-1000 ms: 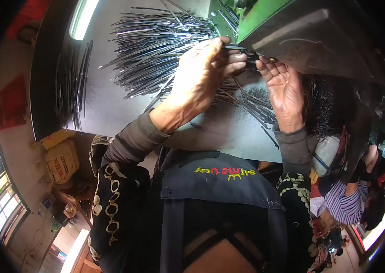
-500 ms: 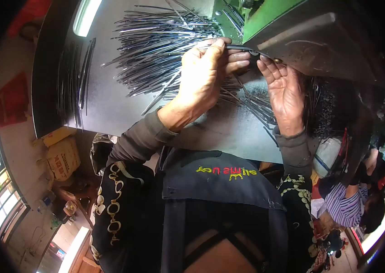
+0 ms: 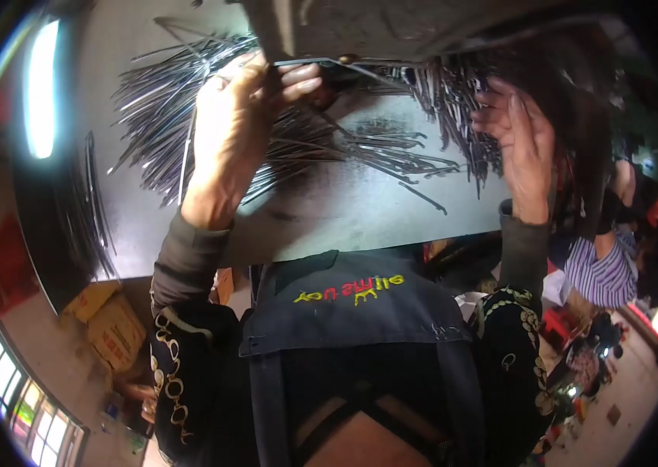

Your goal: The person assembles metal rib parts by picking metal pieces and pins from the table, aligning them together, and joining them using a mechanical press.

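My left hand point(image 3: 228, 124) pinches a thin dark metal rod point(image 3: 303, 61) between thumb and fingers. The rod runs rightward from my fingertips along the lower edge of a dark machine housing point(image 3: 414, 27); its far part slants down to the right. Behind and below this hand a large pile of straight rods point(image 3: 161, 101) fans out across the grey metal table point(image 3: 321, 226). My right hand point(image 3: 522, 144) is apart from the held rod, its fingers spread and slightly blurred. It is nearest to a heap of rods point(image 3: 457, 117) at the right.
Several rods with bent ends point(image 3: 391, 156) lie in the middle of the table. A narrow row of rods point(image 3: 91, 202) rests by its left edge. A yellow-brown sack point(image 3: 111, 331) stands below left. A person in a striped sleeve point(image 3: 600, 268) is off to the right.
The view has shifted right, bringing the heap of rods on the right into sight. My right hand has moved rightward, away from the rod; my left hand still pinches a rod.
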Tool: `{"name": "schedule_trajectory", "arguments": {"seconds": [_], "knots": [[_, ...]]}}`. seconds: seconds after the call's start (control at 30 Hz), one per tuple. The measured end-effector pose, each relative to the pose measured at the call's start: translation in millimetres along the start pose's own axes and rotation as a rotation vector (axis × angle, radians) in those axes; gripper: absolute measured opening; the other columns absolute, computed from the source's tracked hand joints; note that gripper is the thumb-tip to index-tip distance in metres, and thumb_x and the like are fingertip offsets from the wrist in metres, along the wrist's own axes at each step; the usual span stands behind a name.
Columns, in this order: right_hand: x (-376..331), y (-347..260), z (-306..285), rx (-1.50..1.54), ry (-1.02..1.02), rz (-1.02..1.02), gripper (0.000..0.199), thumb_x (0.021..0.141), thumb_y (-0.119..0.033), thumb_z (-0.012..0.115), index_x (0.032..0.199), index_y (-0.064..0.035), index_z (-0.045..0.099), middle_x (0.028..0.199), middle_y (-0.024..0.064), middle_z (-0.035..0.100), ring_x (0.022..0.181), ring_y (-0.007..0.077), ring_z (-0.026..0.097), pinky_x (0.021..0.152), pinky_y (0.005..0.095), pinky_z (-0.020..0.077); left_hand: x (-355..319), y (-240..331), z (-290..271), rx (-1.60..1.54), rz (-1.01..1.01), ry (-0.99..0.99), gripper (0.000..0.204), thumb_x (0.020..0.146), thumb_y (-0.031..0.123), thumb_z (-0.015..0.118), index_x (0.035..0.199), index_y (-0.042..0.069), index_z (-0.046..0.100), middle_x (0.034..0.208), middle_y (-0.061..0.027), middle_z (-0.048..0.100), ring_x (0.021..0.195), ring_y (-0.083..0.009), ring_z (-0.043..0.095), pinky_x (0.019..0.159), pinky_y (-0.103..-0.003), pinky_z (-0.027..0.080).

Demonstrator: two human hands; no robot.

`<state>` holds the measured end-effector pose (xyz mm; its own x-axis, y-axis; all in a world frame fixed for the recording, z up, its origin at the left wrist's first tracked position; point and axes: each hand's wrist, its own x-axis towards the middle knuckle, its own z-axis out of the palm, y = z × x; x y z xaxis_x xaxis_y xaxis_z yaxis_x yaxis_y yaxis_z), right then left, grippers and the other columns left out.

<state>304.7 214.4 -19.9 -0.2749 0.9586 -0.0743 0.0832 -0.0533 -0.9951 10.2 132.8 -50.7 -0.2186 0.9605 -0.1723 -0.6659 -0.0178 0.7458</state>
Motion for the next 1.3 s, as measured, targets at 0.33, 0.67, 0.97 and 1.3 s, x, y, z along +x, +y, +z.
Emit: {"name": "schedule_trajectory", "arguments": {"seconds": [0.33, 0.67, 0.97, 1.3], "knots": [[-55.9, -1.3, 7.8, -1.05, -0.427, -0.533, 0.014, 0.067, 0.0, 0.066, 0.081, -0.0037, 0.065, 0.08, 0.0047, 0.059, 0.075, 0.0216, 0.057, 0.067, 0.0314, 0.0452, -47.6, -19.9, 8.3, 0.096, -0.303, -0.039, 0.015, 0.089, 0.015, 0.055, 0.092, 0.0, 0.053, 0.083, -0.0143, 0.063, 0.072, -0.0224, 0.064, 0.068, -0.032, 0.054], [-24.4, 27.4, 23.2, -1.079, -0.396, -0.874, 0.021, 0.065, 0.0, 0.064, 0.085, -0.003, 0.063, 0.077, 0.0052, 0.058, 0.071, 0.0195, 0.058, 0.065, 0.0311, 0.0456, -58.6, -7.6, -6.9, -0.144, -0.258, 0.02, 0.01, 0.085, 0.011, 0.06, 0.083, 0.005, 0.052, 0.075, -0.0078, 0.057, 0.068, -0.0184, 0.056, 0.06, -0.031, 0.047], [11.5, 34.2, 123.9, -0.502, -0.182, -0.607, 0.01, 0.077, -0.008, 0.066, 0.085, -0.0022, 0.064, 0.063, 0.0073, 0.061, 0.052, 0.0177, 0.059, 0.05, 0.0269, 0.0458, -27.8, -26.6, 14.2, -0.105, -0.241, 0.124, 0.012, 0.084, 0.012, 0.062, 0.091, 0.002, 0.062, 0.075, -0.0032, 0.062, 0.063, -0.0092, 0.054, 0.058, -0.022, 0.044], [11.3, 25.9, 135.5, -0.038, -0.152, 0.03, 0.01, 0.084, -0.01, 0.063, 0.087, -0.001, 0.064, 0.062, -0.0017, 0.059, 0.051, 0.0009, 0.05, 0.045, 0.0157, 0.0399, -12.1, -36.5, 12.7, 0.386, 0.197, 0.106, 0.013, 0.08, 0.002, 0.06, 0.092, -0.002, 0.059, 0.069, -0.0006, 0.059, 0.058, -0.0026, 0.051, 0.051, -0.017, 0.041]]}}
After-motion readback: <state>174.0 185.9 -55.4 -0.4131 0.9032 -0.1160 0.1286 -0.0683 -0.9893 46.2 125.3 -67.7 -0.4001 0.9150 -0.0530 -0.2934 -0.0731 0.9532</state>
